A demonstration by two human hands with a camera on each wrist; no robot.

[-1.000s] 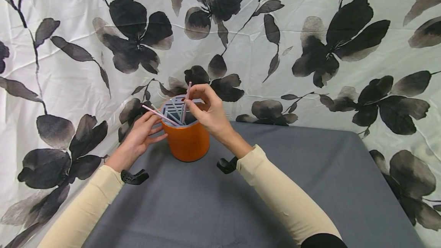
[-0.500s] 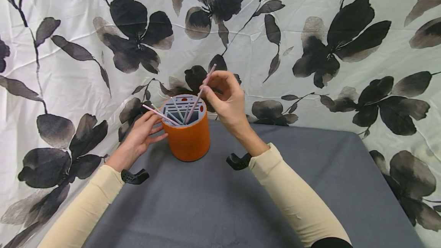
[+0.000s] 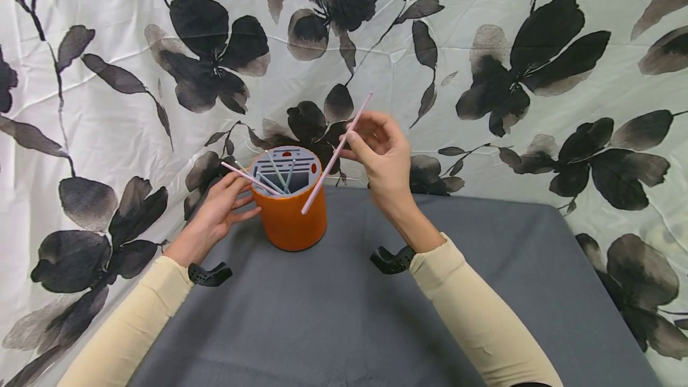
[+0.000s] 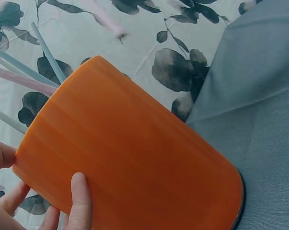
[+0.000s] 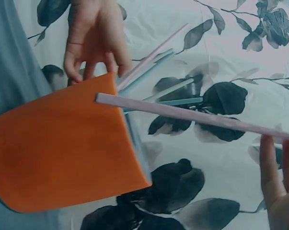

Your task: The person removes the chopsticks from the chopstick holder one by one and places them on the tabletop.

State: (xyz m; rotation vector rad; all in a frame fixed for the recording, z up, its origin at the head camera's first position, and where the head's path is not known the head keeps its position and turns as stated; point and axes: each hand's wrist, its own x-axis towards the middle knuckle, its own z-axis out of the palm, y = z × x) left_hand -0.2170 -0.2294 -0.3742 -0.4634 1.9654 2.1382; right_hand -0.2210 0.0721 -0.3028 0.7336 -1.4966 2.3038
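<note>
Pinching a long, thin, pink straw [image 3: 335, 157], the right hand [image 3: 389, 160] holds it slanted, low end in front of the orange cup [image 3: 290, 226], top up and right. The left hand [image 3: 217, 208] touches the cup, fingers loose.

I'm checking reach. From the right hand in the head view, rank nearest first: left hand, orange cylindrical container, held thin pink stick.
1. Pink stick: in right hand.
2. Orange container: left of that hand.
3. Left hand: left of container.
</note>
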